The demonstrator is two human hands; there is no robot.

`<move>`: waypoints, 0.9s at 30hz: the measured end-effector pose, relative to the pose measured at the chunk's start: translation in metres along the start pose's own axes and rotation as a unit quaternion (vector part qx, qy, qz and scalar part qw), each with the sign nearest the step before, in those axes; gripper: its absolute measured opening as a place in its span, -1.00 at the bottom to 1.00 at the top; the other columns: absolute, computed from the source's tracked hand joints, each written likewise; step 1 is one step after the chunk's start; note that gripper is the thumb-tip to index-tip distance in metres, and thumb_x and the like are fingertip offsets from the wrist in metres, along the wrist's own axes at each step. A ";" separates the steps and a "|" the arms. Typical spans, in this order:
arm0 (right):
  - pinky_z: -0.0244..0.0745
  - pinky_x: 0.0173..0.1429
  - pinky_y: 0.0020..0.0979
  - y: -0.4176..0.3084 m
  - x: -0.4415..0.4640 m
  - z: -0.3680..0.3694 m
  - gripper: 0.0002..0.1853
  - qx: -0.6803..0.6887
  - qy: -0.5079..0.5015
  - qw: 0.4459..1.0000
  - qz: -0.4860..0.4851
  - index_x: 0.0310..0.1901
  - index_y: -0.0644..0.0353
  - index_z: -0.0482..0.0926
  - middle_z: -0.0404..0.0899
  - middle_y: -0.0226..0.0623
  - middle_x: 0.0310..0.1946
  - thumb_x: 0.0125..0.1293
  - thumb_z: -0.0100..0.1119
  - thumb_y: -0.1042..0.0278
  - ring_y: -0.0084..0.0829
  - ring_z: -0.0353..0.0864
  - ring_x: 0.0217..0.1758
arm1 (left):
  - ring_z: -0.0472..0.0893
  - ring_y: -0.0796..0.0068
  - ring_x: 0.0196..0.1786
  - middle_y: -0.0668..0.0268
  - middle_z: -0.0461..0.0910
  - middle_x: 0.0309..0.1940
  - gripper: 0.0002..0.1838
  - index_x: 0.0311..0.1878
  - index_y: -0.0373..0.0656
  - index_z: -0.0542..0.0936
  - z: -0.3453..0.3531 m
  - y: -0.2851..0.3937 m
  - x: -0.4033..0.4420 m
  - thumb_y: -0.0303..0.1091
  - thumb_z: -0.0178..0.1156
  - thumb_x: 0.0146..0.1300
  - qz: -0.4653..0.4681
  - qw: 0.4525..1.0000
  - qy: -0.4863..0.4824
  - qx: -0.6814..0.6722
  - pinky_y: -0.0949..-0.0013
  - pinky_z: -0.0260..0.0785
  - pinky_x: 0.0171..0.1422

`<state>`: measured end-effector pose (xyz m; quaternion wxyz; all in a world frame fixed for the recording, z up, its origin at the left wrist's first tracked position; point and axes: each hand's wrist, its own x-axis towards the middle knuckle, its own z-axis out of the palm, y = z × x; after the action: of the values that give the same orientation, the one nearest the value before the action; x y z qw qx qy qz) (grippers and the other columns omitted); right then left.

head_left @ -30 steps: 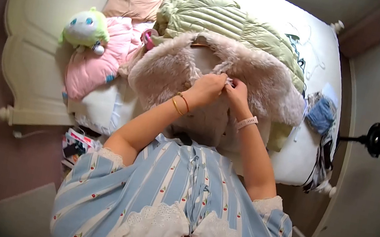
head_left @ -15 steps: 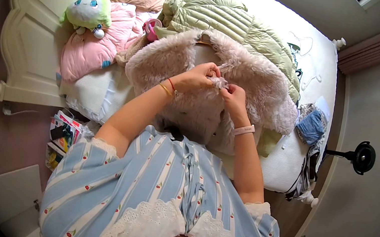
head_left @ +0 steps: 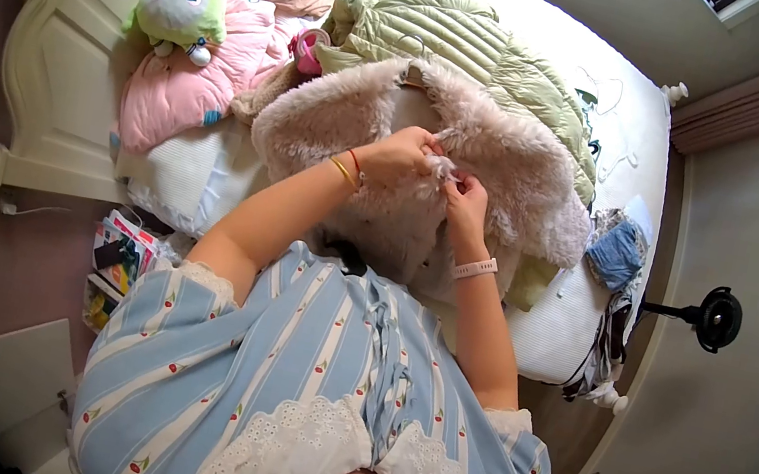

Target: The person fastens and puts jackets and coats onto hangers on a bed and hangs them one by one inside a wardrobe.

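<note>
A pale pink fur coat (head_left: 526, 156) lies spread on the bed with a hanger (head_left: 411, 79) inside its collar. Both hands meet at its front opening, pinching the fluffy edges together. My left hand (head_left: 402, 157) has its fingers closed on the fur from the left. From the right, my right hand (head_left: 467, 202) grips the opposite edge, fingertips close to those of the left. Any fastener between the fingers is too small to make out. Below the hands, the lower front of the coat hangs toward my body.
Behind the coat lies a light green quilted down jacket (head_left: 437, 24). A plush doll (head_left: 179, 9) rests on a pink pillow (head_left: 169, 104) by the headboard (head_left: 65, 60). Folded denim (head_left: 616, 255) sits at the bed's right edge, near a black stand (head_left: 716, 319). Books (head_left: 121, 252) stand lower left.
The hands stay at the coat's front edges with only small finger movements; the right hand is slightly turned. The view has shifted a little.
</note>
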<state>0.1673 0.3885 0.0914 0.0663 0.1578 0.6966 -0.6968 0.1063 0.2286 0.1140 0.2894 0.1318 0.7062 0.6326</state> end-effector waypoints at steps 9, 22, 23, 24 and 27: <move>0.29 -0.32 -0.63 0.007 -0.007 0.008 -0.79 0.057 0.017 0.998 -0.017 -0.16 0.36 0.55 0.54 -0.44 -0.39 0.18 0.18 0.46 -0.68 0.42 -0.39 | 0.53 0.66 -0.33 0.34 0.60 -0.33 -0.72 -0.11 -0.37 0.57 -0.007 -0.003 -0.010 -0.48 0.18 0.10 -0.027 0.991 -0.044 -0.120 0.57 0.38 -0.28; 0.27 -0.43 -0.62 0.020 0.000 0.008 -0.80 0.010 0.046 0.999 -0.025 -0.25 0.38 0.55 0.53 -0.43 -0.44 0.07 0.19 0.50 -0.69 0.40 -0.48 | 0.52 0.62 -0.45 0.29 0.60 -0.45 -0.79 -0.25 -0.40 0.60 0.002 -0.002 -0.007 -0.49 0.23 0.02 -0.034 0.999 0.000 -0.021 0.51 0.34 -0.40; 0.27 -0.43 -0.62 0.022 -0.001 0.009 -0.80 0.010 0.045 0.999 -0.024 -0.25 0.38 0.55 0.53 -0.43 -0.44 0.07 0.19 0.50 -0.69 0.40 -0.48 | 0.52 0.62 -0.45 0.29 0.60 -0.45 -0.79 -0.25 -0.40 0.60 0.003 -0.002 -0.006 -0.49 0.23 0.02 -0.034 0.999 0.002 -0.021 0.51 0.34 -0.40; 0.31 -0.37 -0.61 0.025 -0.003 0.010 -0.77 0.026 0.053 0.997 -0.039 -0.20 0.40 0.53 0.54 -0.40 -0.39 0.08 0.18 0.51 -0.67 0.43 -0.43 | 0.50 0.61 -0.47 0.31 0.58 -0.50 -0.80 -0.33 -0.39 0.61 0.004 -0.002 -0.005 -0.42 0.25 0.04 -0.032 0.999 0.009 0.016 0.48 0.33 -0.42; 0.38 -0.28 -0.60 0.020 -0.008 0.014 -0.72 0.023 0.064 0.996 -0.064 -0.13 0.41 0.51 0.56 -0.36 -0.32 0.09 0.16 0.53 -0.65 0.47 -0.35 | 0.49 0.58 -0.49 0.28 0.58 -0.55 -0.73 -0.41 -0.39 0.61 0.006 -0.004 -0.001 -0.30 0.28 0.07 -0.018 0.995 0.020 0.098 0.42 0.32 -0.43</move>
<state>0.1793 0.3732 0.0744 -0.0267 0.1590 0.6915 -0.7042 0.1110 0.2322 0.1107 0.2724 0.1338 0.7727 0.5575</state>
